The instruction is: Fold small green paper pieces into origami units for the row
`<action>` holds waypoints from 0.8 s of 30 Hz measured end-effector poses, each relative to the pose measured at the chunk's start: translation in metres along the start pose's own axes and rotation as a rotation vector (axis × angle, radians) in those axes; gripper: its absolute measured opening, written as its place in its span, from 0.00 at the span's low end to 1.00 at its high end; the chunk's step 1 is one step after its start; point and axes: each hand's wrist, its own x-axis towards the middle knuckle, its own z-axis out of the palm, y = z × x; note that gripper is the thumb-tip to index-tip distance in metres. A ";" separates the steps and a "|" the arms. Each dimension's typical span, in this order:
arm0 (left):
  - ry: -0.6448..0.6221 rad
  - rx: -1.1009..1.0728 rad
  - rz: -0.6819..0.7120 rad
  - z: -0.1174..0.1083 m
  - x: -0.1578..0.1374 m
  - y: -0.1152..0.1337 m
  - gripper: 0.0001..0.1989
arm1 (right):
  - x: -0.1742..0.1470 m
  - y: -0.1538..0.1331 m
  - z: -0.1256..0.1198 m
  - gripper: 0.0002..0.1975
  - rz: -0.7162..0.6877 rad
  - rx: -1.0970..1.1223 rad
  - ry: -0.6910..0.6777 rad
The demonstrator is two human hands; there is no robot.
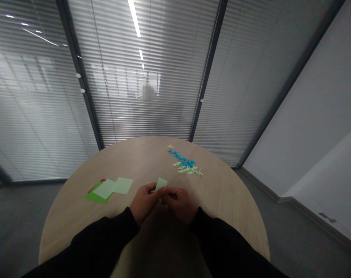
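Between my hands is a small piece of pale green paper (161, 183), its upper part showing above the fingers and its lower part hidden. My left hand (145, 200) is closed on its left side. My right hand (179, 201) pinches at its lower right, with the fingertips of both hands meeting there. Left of my hands, loose pale green sheets (123, 185) lie flat, one overlapping a bright green sheet (97, 198) and a red sheet (97, 185). Beyond my right hand are several folded pale green paper pieces (189, 169) with pointed tips.
Several folded blue paper pieces (183, 158) run in a slanting row behind the pale green ones, with a yellow one (170, 146) at the far end. The round wooden table (221, 189) stands before glass panels with blinds (146, 116). A white wall (314, 127) rises on the right.
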 end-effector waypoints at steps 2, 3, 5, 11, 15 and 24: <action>-0.018 0.008 -0.010 0.001 -0.001 0.000 0.16 | 0.000 -0.002 -0.001 0.18 0.015 0.005 -0.025; -0.017 0.004 -0.009 0.001 -0.001 -0.001 0.15 | 0.000 -0.002 -0.002 0.18 0.018 -0.006 -0.034; 0.005 -0.008 -0.021 0.001 0.001 -0.002 0.16 | 0.000 -0.003 -0.002 0.19 0.014 -0.052 -0.054; 0.423 -0.046 0.069 -0.021 0.021 0.007 0.18 | -0.004 -0.004 0.004 0.12 -0.052 -0.231 -0.156; 0.344 -0.105 0.052 -0.026 0.020 0.011 0.15 | -0.002 -0.003 0.001 0.15 0.041 -0.127 -0.107; -0.017 -0.008 -0.067 -0.008 0.004 0.008 0.15 | 0.000 -0.001 -0.004 0.16 0.034 -0.075 -0.067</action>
